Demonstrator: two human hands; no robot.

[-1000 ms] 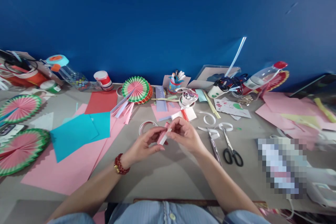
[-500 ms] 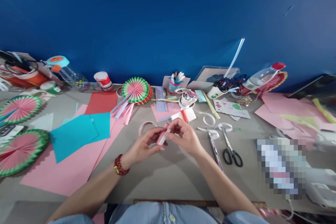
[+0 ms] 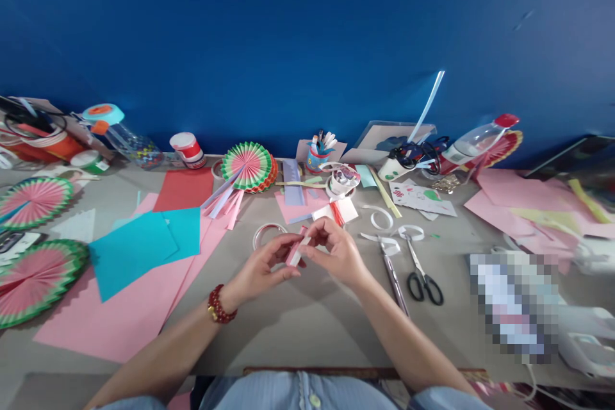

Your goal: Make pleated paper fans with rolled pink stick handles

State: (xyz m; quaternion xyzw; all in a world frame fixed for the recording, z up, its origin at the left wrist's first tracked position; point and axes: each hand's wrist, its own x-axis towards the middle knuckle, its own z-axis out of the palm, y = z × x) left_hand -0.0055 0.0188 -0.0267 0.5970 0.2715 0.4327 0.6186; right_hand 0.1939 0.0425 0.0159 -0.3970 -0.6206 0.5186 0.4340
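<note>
Above the middle of the grey table, my left hand (image 3: 268, 264), with a red bead bracelet at the wrist, is closed on a small folded pink paper (image 3: 294, 255). My right hand (image 3: 332, 248) pinches a whitish strip at the right side of that paper, and its fingertips touch it. Just behind my left hand lies a roll of clear tape (image 3: 268, 235). A white card with red thread (image 3: 339, 211) is behind my right hand. To the right are scissors with black handles (image 3: 425, 288) and a silver pen-like tool (image 3: 394, 280).
Teal sheets (image 3: 137, 253) and large pink paper (image 3: 113, 320) cover the left side beside pleated paper fans (image 3: 38, 282). Along the blue wall stand a pen cup (image 3: 318, 159), a red-and-white tub (image 3: 188, 150) and bottles. More pink paper (image 3: 512, 195) lies at the right.
The view has shifted very slightly. Both hands stay in nearly the same place around the small pink paper, with only a tiny movement of the fingers.
</note>
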